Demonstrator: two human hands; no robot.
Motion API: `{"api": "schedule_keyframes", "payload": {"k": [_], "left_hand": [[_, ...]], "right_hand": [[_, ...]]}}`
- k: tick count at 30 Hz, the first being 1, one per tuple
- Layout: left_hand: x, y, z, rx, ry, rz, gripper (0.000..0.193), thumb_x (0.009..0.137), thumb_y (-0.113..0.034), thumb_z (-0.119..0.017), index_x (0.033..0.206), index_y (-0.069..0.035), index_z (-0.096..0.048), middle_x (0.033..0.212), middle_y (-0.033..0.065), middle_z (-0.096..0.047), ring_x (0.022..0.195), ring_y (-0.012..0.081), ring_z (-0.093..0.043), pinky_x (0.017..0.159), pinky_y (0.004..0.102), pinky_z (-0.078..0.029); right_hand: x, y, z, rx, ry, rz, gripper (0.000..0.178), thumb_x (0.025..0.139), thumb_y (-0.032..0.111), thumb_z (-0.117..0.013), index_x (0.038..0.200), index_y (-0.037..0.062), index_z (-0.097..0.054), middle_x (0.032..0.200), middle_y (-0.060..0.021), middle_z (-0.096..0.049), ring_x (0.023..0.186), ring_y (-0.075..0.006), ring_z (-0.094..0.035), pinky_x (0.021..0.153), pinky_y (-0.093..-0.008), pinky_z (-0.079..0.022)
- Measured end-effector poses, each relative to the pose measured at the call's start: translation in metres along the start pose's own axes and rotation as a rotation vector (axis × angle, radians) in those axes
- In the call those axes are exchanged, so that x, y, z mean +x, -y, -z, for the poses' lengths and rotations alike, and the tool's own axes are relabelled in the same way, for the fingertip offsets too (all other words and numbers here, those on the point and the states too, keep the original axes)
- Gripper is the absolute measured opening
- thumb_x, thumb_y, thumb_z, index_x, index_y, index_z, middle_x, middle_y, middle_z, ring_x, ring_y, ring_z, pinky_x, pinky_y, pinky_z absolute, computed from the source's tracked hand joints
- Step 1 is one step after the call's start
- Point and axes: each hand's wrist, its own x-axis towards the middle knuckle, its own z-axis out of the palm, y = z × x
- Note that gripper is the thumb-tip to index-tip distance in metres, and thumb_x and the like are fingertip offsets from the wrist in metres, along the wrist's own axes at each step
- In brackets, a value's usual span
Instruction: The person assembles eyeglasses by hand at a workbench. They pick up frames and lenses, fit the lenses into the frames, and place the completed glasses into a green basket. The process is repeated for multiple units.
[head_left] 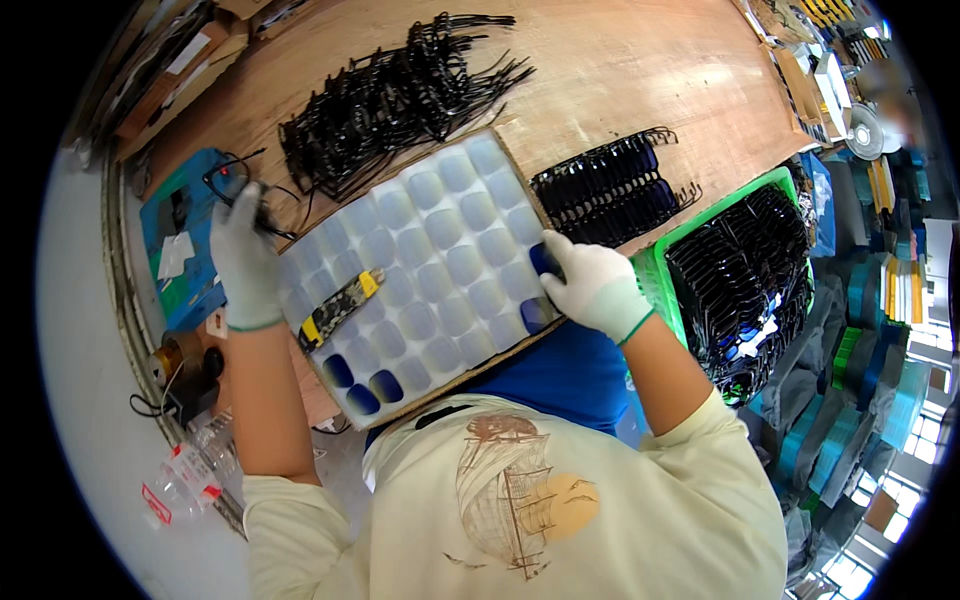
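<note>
My left hand (246, 265), in a white glove, is closed on a black glasses frame (222, 180) beside a blue device (165, 225). A small red light glows within the frame's outline. My gloved right hand (598, 290) pinches a dark blue lens (543, 260) at the right edge of a shallow tray (497, 355). Rows of pale, cloudy lens shapes (432, 276) fill this tray. A few dark blue lenses (385, 386) lie at its near left corner, and another dark lens (536, 315) is close under my right hand. A yellow and black utility knife (340, 309) rests across the tray.
Many black glasses frames (390, 105) lie piled beyond the tray on the wooden table (640, 70). Neat rows of dark-lensed glasses (605, 188) sit to its right. A green crate (665, 300) full of glasses stands further right. Tape rolls (180, 362) and plastic bottles (185, 480) are at left.
</note>
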Motion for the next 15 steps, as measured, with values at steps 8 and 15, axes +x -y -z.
{"api": "schedule_keyframes", "payload": {"k": [8,15], "left_hand": [[-0.22,-0.092,0.02,-0.08,0.418,-0.08,0.041,0.108,-0.02,-0.046,0.138,0.008,-0.047,0.108,0.0164,-0.069,0.099,0.0209,-0.066,0.089,0.0344,-0.052],[-0.257,-0.097,0.034,0.012,0.565,0.052,0.041,0.104,-0.011,-0.046,0.14,0.011,-0.043,0.095,0.0158,-0.072,0.087,0.0218,-0.072,0.083,0.0346,-0.058]], "right_hand": [[-0.01,-0.003,-0.016,-0.232,-0.314,0.27,0.026,0.087,0.025,-0.069,0.103,0.0069,-0.059,0.09,-0.0136,-0.064,0.083,-0.0349,-0.068,0.07,-0.0484,-0.056],[-0.078,0.069,-0.033,0.399,-0.645,0.634,0.013,0.077,0.002,-0.074,0.087,0.0047,-0.065,0.09,-0.0117,-0.067,0.077,-0.0325,-0.065,0.067,-0.0405,-0.055]]}}
